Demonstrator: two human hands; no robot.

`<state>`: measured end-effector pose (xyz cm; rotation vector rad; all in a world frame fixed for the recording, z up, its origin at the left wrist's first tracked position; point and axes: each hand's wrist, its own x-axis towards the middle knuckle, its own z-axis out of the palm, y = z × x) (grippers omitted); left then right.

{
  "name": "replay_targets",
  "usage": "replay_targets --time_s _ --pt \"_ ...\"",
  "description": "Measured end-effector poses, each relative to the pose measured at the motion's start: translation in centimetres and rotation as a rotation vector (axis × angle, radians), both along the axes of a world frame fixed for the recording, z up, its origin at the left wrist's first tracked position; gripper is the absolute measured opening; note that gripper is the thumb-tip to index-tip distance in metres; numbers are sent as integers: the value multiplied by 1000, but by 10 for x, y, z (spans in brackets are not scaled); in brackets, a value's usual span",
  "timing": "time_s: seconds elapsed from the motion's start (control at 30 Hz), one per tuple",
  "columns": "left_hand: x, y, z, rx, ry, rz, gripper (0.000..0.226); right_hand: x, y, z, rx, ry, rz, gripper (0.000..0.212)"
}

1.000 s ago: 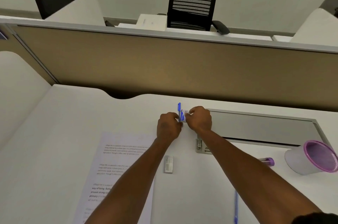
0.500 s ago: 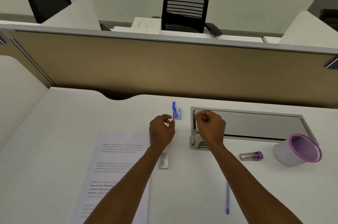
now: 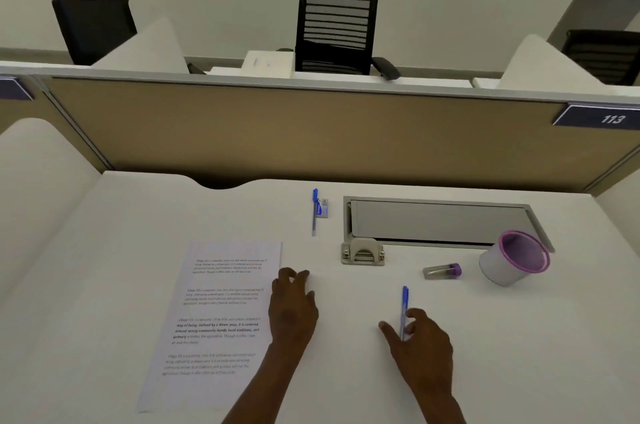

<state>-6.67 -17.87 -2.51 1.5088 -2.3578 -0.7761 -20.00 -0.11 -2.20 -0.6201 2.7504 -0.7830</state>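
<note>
- The blue pen [image 3: 404,307] lies flat on the desk, well to the right of the printed sheet [image 3: 221,319]. Its long axis runs nearly parallel to the sheet's right edge, near end towards the person and far end pointing away.
- The right hand [image 3: 424,342] is the nearer one and sits at the pen's near end. It is half open: the thumb stands off to the barrel's sheet side, and the curled index finger touches the other side. The barrel lies between them, not yet pinched.
- The left hand [image 3: 293,305] rests just off the sheet's right edge. Its fingers curl down onto a small white block [image 3: 308,286], which shows only as a sliver by the fingertips. They appear to grip it, but I cannot tell whether it is off the desk.
- The coming move likely turns on the right thumb: it has to close across the barrel, away from the sheet, to meet the index finger. Since the pen lies along the line of the forearm, no wrist turn seems needed before lifting.
- The left hand is well apart from the pen and should not obstruct it.
</note>
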Motion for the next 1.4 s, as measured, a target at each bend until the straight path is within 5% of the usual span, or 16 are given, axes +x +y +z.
replay_targets --time_s 0.2,0.37,0.57,0.97,1.1,1.4 --pt "5 16 8 178 296 111 50 0 -2 2 -83 -49 -55 21" --pt "24 32 16 472 608 360 50 6 -5 11 -360 -474 -288 15" --pt "34 19 29 494 705 332 38 30 -44 36 -559 -733 -119 14" --pt "-25 -115 50 252 599 203 37 -11 -258 42 -328 -472 48 6" --pt "-46 -151 32 198 511 200 42 -26 -293 25 -184 -236 105 22" --pt "-63 -181 -7 202 333 150 42 -46 -323 3 -27 -136 180 20"
